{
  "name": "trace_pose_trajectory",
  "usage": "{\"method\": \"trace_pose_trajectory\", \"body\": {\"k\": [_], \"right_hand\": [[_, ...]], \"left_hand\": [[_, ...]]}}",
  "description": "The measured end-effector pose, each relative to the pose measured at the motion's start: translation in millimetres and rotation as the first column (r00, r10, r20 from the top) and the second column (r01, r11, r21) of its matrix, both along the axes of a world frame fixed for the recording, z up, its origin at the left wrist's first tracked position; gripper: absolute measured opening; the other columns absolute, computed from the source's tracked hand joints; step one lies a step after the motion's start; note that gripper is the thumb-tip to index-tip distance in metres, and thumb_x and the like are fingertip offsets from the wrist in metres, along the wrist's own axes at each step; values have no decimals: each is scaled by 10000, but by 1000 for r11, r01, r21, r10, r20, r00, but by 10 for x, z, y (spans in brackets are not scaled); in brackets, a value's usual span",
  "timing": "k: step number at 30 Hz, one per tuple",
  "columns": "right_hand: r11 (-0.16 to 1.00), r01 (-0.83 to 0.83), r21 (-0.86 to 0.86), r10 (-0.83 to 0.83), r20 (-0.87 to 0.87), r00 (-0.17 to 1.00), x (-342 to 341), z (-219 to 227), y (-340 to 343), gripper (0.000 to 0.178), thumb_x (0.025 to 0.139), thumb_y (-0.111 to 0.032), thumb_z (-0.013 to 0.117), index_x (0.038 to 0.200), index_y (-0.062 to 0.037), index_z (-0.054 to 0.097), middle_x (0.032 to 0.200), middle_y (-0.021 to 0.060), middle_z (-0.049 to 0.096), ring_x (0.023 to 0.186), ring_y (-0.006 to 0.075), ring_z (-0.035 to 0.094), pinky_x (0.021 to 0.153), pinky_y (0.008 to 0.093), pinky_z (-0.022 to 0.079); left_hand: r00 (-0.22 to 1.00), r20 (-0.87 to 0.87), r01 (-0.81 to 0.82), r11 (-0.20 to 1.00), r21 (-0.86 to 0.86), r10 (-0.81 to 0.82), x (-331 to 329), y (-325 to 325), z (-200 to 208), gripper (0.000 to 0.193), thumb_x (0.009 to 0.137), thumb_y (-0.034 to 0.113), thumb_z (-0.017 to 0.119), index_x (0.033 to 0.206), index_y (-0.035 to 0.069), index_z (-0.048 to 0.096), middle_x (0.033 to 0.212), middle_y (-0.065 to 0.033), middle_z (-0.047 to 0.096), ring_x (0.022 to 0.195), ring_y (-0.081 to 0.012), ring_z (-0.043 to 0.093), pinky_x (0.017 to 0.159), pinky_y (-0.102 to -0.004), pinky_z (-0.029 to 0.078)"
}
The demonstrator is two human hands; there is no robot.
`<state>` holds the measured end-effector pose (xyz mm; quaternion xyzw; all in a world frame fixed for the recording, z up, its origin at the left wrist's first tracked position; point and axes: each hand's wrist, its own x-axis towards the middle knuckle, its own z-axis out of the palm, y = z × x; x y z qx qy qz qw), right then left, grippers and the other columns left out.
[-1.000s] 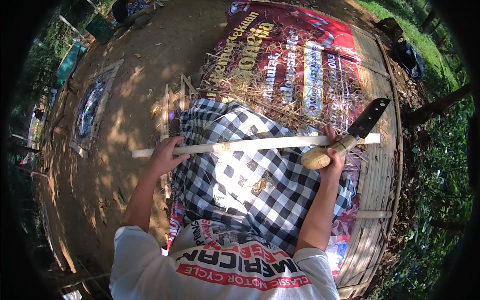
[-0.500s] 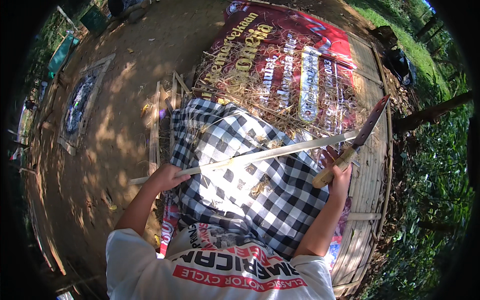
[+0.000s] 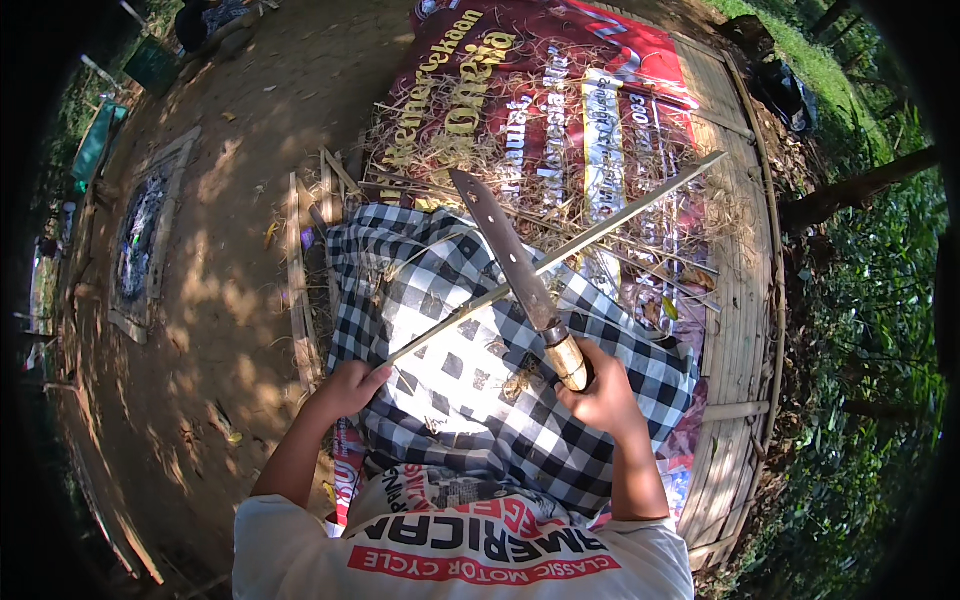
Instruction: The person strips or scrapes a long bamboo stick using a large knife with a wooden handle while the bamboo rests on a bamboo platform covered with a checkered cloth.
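My left hand (image 3: 350, 390) is closed round the near end of a long, pale bamboo strip (image 3: 630, 215), which slants up and away to the right. In my right hand (image 3: 606, 396) is a machete (image 3: 512, 252), gripped by its light wooden handle, with the dark blade pointing up and to the left. Its blade crosses over the strip near the strip's middle; whether the two touch I cannot tell. Beneath both lies a black-and-white checked cloth (image 3: 400, 255), spread over my lap, with small shavings on it.
Beyond the cloth, a dark red printed banner (image 3: 450, 90) is strewn with thin shavings. It covers part of a bamboo platform (image 3: 735, 350). Bamboo pieces (image 3: 298, 270) lie by the platform's left side. A framed ash pit (image 3: 150, 230) is on the dirt ground further left; green plants border the right.
My right hand has moved left and brought the machete over the strip; the blade now points up-left instead of up-right. The strip's far end has swung upward, and the left hand still grips it.
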<state>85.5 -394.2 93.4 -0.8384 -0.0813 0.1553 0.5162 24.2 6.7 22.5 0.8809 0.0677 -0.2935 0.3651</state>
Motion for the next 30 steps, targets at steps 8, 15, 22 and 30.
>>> {"method": "trace_pose_trajectory", "body": {"k": [8,15,22,30], "right_hand": [[944,-245,-220,297,248,922,-64,-115,143,561,739,-282,795,1163,31,602,827,203,677,698,346,668,648,387,534],[894,-292,-339,395,289,872,16,-211,46,613,803,-408,725,1208,29,584,833,168,657,677,344,641,617,410,516],[851,-284,-442,439,302,846,139,-5,-2,572,844,-449,667,1193,1,606,726,113,603,616,301,626,564,391,491],[779,-265,-569,513,334,791,185,142,-94,546,824,-456,671,1143,-13,638,709,92,582,600,270,604,569,374,483]], "left_hand": [[994,-100,36,999,-34,-39,81,5,-14,659,956,528,498,624,-42,490,528,-150,440,516,-252,445,538,-437,374],[978,-205,-16,982,-189,-24,165,107,-83,648,960,565,466,667,-10,521,540,-48,438,552,-167,426,555,-383,381],[952,-292,23,975,-219,-88,221,216,-159,643,952,584,464,662,13,525,576,-61,459,578,-164,433,577,-378,389],[976,-207,51,994,-99,-71,125,233,-270,624,965,547,417,604,40,453,536,-34,418,526,-151,388,516,-368,326]]}}
